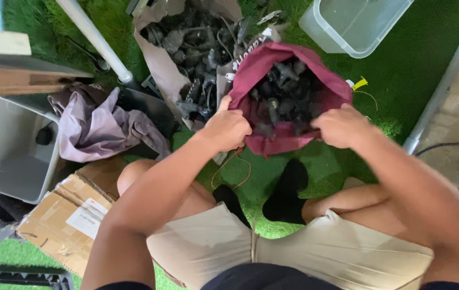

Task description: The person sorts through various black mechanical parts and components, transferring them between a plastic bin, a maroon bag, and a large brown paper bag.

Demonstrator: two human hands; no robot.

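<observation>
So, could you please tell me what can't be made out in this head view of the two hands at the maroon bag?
- Fingertips of the left hand and right hand: curled over the rim of the maroon bag.
- Dark parts in the bag: too tangled and shadowed to identify.
- Bag's lower half: hidden by its own folds.
- Clear plastic tub: cut off by the top edge.
- Grey bin: cut off at the left edge.
</observation>
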